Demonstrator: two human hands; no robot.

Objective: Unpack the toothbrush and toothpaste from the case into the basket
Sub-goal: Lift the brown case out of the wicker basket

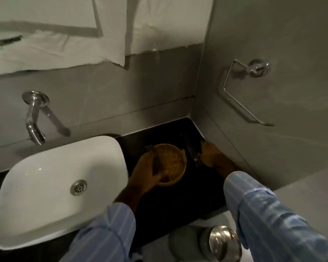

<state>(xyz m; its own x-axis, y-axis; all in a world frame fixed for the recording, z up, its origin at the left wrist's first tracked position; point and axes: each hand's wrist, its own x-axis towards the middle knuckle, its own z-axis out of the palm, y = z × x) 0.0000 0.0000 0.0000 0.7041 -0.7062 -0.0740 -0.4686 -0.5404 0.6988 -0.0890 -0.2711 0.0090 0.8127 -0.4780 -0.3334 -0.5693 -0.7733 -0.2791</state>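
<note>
From the head camera, a dark desk [159, 205] fills the corner between a white sink [45, 186] on the left and a grey tiled wall on the right. A round woven basket [171, 164] sits on the desk, tipped a little toward the sink. The left hand [146, 174] cups the basket's near-left rim, fingers curled over the edge and thumb along the outside, so its grip is closed on the basket. The inside of the basket looks bare weave; nothing lying in it can be made out. Just to the right of the basket, a dark, slim case [192, 150] lies against the black desk, hard to separate from it in the dim light. The right hand [214, 157] rests on the case's right side with fingers wrapped around it, grasping the case; whether the case is open cannot be told, and the toothbrush and toothpaste are not visible. Both forearms wear pale blue striped sleeves [263, 214]. A chrome tap [33, 118] juts from the wall above the sink, and a wire holder [240, 95] hangs on the right wall.
</note>
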